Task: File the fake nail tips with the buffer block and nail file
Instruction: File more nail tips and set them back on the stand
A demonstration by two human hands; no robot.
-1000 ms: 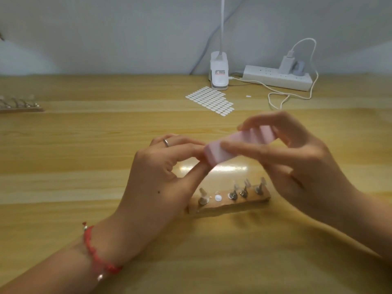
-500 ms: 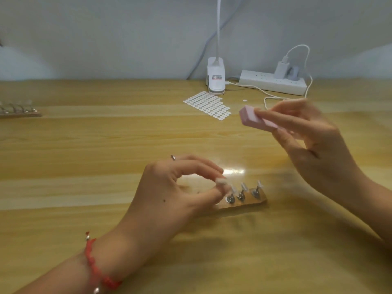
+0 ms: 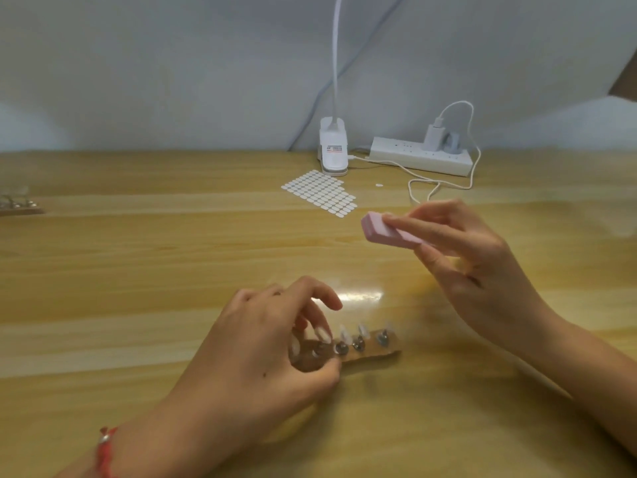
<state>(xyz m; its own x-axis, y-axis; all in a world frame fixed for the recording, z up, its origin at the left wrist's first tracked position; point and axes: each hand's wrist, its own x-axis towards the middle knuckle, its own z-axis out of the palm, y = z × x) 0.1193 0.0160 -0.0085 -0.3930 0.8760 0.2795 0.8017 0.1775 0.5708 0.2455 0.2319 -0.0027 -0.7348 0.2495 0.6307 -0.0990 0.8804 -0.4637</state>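
Right hand (image 3: 482,270) pinches my buffer (image 3: 375,232) aloft; left hand (image 3: 269,346) curls at the holder (image 3: 379,355), grip unclear. Next I should free one tip (image 3: 344,337) and buff.

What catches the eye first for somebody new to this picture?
The pink buffer block, pinched in the right hand above the table, right of centre. In front, the left hand covers the left end of a wooden holder with upright nail tips. Farther back lies a white sticker sheet.
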